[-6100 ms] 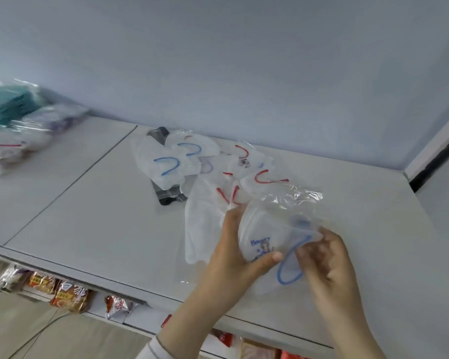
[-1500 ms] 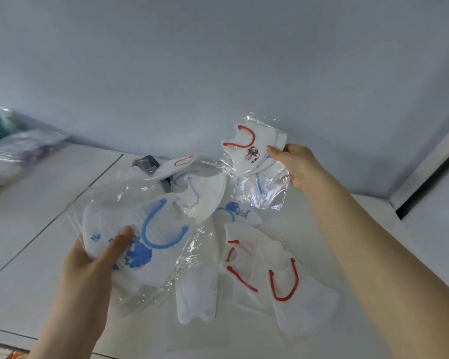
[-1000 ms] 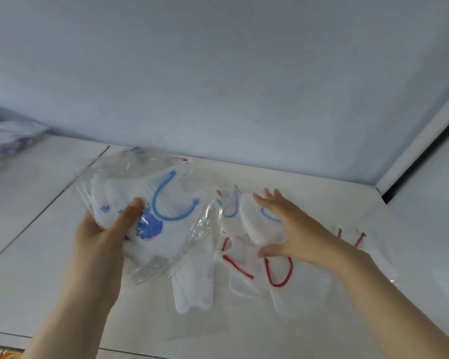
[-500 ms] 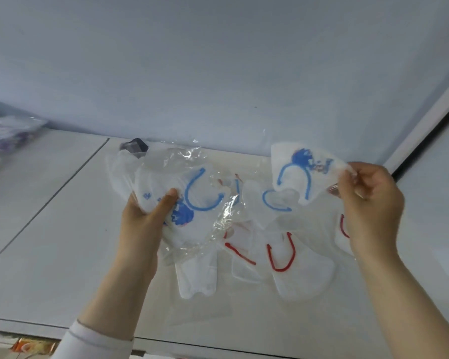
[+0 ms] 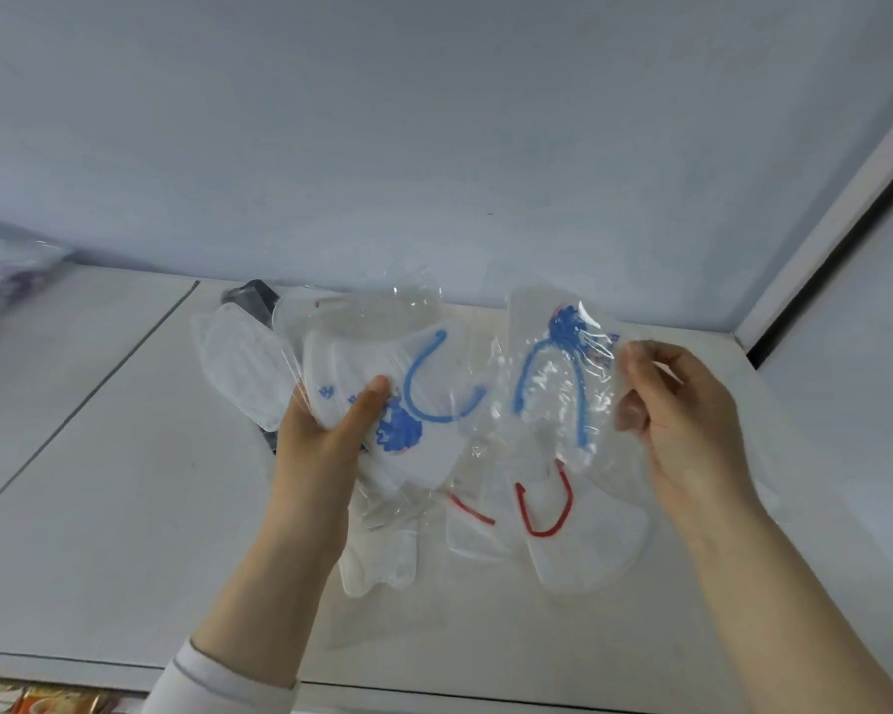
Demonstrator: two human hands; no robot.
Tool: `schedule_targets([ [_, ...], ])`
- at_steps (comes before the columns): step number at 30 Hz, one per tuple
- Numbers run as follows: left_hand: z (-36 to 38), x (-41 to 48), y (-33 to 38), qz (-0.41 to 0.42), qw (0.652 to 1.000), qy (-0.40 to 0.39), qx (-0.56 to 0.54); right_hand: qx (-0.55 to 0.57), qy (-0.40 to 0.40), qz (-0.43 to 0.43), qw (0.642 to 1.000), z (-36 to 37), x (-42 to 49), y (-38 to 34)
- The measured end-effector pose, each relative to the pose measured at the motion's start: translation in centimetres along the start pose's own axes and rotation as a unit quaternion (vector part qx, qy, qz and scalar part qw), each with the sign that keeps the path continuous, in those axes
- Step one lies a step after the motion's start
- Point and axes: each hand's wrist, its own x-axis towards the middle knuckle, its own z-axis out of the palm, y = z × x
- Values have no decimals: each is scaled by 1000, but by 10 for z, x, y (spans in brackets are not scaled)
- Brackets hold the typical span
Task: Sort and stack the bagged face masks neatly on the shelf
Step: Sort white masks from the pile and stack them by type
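**Two blue-looped bags in hand, the rest loose on the shelf**

The white shelf [image 5: 99, 507] runs under both hands, with one seam line well to the left of the left hand.

Bagged masks lie scattered on it. Two with red ear loops [image 5: 542, 512] lie below and between the hands. One plain white mask [image 5: 248, 368] sits just left of the left hand, and another plain white one [image 5: 382, 564] is beneath that wrist. How many more lie under these cannot be told through the clear plastic.

The left hand [image 5: 320, 445] grips a bundle of bagged masks [image 5: 429, 404], thumb across the front and fingers behind. One blue loop and one blue print show on it; the number of bags in the bundle is unclear.

The right hand [image 5: 676, 414] pinches a single bagged mask [image 5: 552, 383] by its edge with curled fingers. It is held above the shelf, its blue loop arching upward, and almost touches the left hand's bundle.

One dark object [image 5: 256, 296] peeks out beyond the left hand, against the wall.
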Motion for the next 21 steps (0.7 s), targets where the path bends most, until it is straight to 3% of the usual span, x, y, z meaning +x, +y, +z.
schedule_targets([
  [3,-6,5,3,17,999,-24,37,-177,-121,-130,968,-5,9,-22],
  [6,-1,2,9,25,992,-103,68,-358,-210,-278,866,10,19,-33],
  [8,3,-3,8,16,984,-161,77,-397,-239,-394,793,29,19,-30],
  [9,3,-5,7,13,979,-186,85,-387,-253,-431,775,38,17,-25],
  [11,3,-8,0,12,970,-216,115,-343,-265,-462,774,53,12,-14],
  [14,-4,-9,-5,20,978,-160,131,-299,-219,-478,797,58,13,0],
  [16,-19,-5,-6,38,987,-84,129,-287,-136,-433,844,46,21,8],
  [18,-43,4,-3,45,994,-1,98,-339,-99,-293,889,29,29,19],
  [19,-53,8,-2,42,996,31,79,-403,-123,-199,885,22,29,29],
  [21,-65,13,0,31,996,56,54,-520,-209,-60,826,15,22,52],
])
